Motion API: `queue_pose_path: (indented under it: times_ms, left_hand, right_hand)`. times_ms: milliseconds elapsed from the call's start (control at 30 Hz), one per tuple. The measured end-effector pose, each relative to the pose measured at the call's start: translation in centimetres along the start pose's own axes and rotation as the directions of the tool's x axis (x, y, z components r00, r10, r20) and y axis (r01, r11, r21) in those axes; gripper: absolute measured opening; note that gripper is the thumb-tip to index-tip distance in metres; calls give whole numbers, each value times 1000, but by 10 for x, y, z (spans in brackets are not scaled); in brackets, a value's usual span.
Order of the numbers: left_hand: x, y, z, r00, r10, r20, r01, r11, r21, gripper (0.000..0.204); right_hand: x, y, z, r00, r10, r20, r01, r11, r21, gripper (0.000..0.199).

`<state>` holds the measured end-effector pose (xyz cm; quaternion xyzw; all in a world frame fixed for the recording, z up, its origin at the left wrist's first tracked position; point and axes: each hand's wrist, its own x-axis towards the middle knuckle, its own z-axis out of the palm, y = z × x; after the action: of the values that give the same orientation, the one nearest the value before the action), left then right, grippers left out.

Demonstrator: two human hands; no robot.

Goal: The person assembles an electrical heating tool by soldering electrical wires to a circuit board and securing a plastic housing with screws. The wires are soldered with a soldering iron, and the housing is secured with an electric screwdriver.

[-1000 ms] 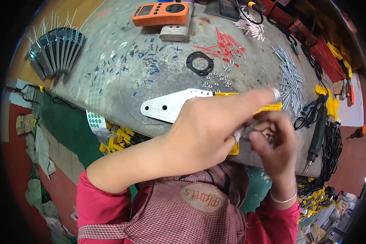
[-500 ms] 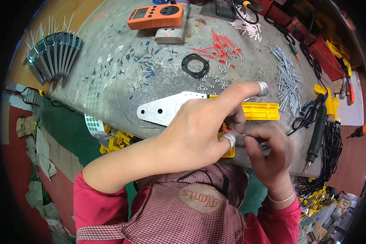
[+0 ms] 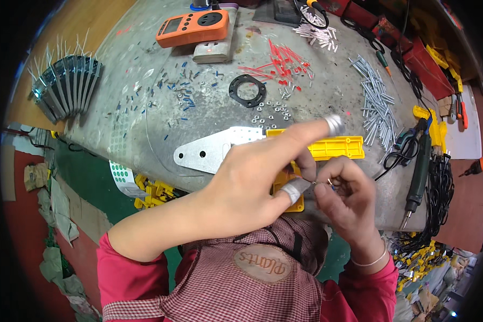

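My left hand [image 3: 249,169] reaches across from the left, silvery tape wound round its index fingertip and thumb. Its index finger points away to the right, while the thumb and another finger close on a thin wire [image 3: 309,181]. Nearly touching it, my right hand [image 3: 351,201] pinches something tiny by the wire's end; a speck of blue shows between its fingers, too small to name. Behind and below the hands are a long yellow plastic housing part [image 3: 341,147] and another yellow plastic part [image 3: 297,205], mostly covered. A tapered silver metal plate [image 3: 214,149] lies partly under my left hand.
Beyond the hands lie a black ring [image 3: 247,90], small nuts [image 3: 271,114], red-leaded components [image 3: 284,61] and a heap of screws [image 3: 378,102]. An orange meter [image 3: 193,28] stands at the back. A green-handled soldering iron [image 3: 418,172] lies right, beside black cables [image 3: 440,188].
The view has shifted slightly. The red wire seen between my left fingers is now mostly hidden, my right fingers have curled in, and a blue speck shows between them.
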<state>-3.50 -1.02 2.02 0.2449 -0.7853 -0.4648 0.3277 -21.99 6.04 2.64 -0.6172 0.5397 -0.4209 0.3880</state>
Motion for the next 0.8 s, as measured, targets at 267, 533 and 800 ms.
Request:
queue_pose_path:
  times_ms: [267, 533, 800]
  left_hand:
    - [7, -1, -17, 909, -375, -181, 270, 862, -429, 69]
    - [14, -2, -6, 937, -268, -226, 207, 943, -259, 60]
    - [0, -1, -27, 917, -317, -241, 238, 922, -306, 47]
  right_hand:
    - [25, 4, -37, 990, -136, 43, 142, 915, -378, 27]
    - [53, 18, -31, 937, -292, 193, 346, 690, -635, 16]
    - [40, 17, -27, 991, -133, 8, 126, 916, -381, 6]
